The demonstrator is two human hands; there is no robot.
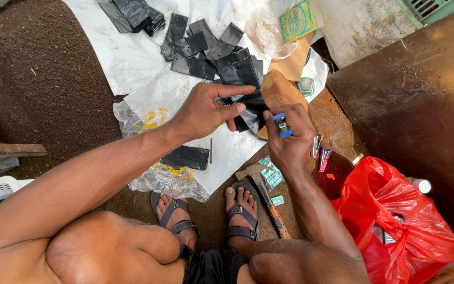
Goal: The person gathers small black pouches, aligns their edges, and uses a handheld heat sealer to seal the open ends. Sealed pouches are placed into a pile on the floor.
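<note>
My left hand point(206, 110) pinches a black plastic bag point(250, 105) at its edge, holding it up over the white sheet point(127, 58). My right hand point(289, 138) grips a small blue and silver stapler point(282, 125), close against the same bag. Several more flat black bags point(195, 47) lie scattered on the sheet beyond my hands, and one black bag point(186, 156) lies near my left forearm.
A hammer point(266, 194) lies by my sandalled feet point(206, 215). A red plastic bag point(390, 215) sits at the right beside a brown board point(416, 100). Dark soil point(43, 79) fills the left. Small packets point(270, 173) and a clear bag point(269, 34) lie around.
</note>
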